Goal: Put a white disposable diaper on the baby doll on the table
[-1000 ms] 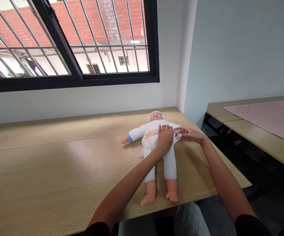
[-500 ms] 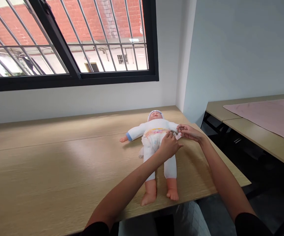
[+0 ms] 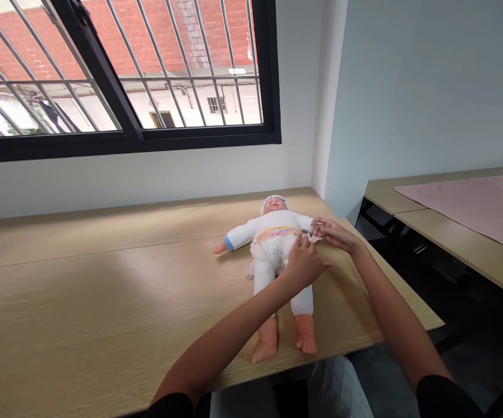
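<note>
A baby doll [image 3: 273,219] in a white suit with blue cuffs lies on its back, head toward the wall and bare feet toward me. Around its hips is a white diaper [image 3: 275,247] with a coloured print along the front waist. My left hand [image 3: 306,261] rests on the diaper's right-hand side, fingers stretched out and thumb apart. Beside the doll's hip, my right hand [image 3: 334,233] pinches the loose white side flap [image 3: 315,238] of the diaper. The fingertips partly hide that flap. On the other hip, a frilly diaper edge sticks out.
The doll lies on a light wooden table [image 3: 81,313], near its right end. Across a dark gap at the right stands another table [image 3: 464,235] with a pink cloth [image 3: 482,200]. Behind are a wall and a barred window [image 3: 182,136].
My left hand has shifted slightly, its fingers straightening over the diaper. My right hand has moved a little left with the flap, which now sits closer to the doll's hip.
</note>
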{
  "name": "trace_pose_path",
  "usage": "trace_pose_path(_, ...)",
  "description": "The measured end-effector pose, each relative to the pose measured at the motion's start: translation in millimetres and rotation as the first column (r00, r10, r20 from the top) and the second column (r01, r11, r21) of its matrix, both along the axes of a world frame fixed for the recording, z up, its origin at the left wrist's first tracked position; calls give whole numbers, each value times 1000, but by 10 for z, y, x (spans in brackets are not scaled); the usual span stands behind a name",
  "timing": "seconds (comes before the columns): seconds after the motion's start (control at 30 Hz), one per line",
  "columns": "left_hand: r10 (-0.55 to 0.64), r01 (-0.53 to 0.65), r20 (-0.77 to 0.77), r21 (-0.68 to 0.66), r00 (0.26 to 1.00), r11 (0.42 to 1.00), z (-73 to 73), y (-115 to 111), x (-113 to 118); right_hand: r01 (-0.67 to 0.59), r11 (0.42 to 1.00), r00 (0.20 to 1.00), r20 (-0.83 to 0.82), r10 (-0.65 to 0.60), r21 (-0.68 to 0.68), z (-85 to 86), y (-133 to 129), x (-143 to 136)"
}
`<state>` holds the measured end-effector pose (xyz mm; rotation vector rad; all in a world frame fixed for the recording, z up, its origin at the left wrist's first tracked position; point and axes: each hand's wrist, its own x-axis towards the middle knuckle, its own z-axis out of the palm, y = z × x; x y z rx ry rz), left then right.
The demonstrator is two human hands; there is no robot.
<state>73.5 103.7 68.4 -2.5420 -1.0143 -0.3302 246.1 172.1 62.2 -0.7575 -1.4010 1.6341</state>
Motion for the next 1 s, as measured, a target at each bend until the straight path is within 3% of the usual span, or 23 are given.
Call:
trace_pose_path(0.27,-52,52,-35,8,998,999,-173,141,-67,-9,1000,1000,26,9,18,38,-40,-16)
trace_pose_path(0.47,38,-29,-107,86,994,996,-80,30,4,15,999,1000,8,-15,31,31,-27,-11)
trace_pose_path(0.6,41,-35,-46,118,998,992,11,-52,36,31,999,999,8,-32,28,34,-28,-3)
trace_pose_path(0.87,28,-29,-21,-43,999,999,-101,42,-67,-4,1000,1000,7,4,28,56,-61,-19)
trace_pose_path(1.0,69,-69,-45,-20,997,997,-71,-13,-42,2,999,1000,4,-2,37,54,-59,-24)
